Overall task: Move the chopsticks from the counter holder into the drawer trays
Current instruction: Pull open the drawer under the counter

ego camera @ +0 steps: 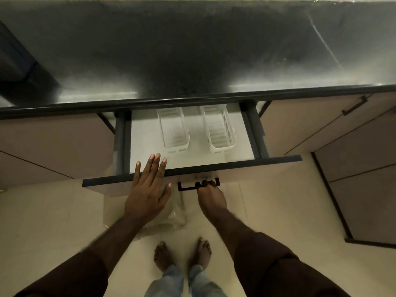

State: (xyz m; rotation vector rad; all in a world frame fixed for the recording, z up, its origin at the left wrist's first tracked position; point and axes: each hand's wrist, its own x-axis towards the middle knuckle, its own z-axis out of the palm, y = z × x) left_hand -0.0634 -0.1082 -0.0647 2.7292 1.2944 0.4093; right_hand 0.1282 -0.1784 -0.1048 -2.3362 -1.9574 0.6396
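Note:
The drawer (214, 167) under the dark counter stands pulled out, its white floor showing. Two white slotted trays lie inside, side by side: a left tray (173, 129) and a right tray (218, 128); both look empty. My right hand (211, 195) grips the black drawer handle (186, 187) on the drawer front, fingers curled round the bar. My left hand (147, 189) hovers flat with straight fingers over the drawer's front edge, holding nothing. No chopsticks and no holder are in view.
The dark counter (192, 50) spans the top, with a dark object (17, 67) at its far left. Closed cabinet doors flank the drawer, one with a black handle (354, 106) at right. My bare feet (182, 254) stand on the pale floor below.

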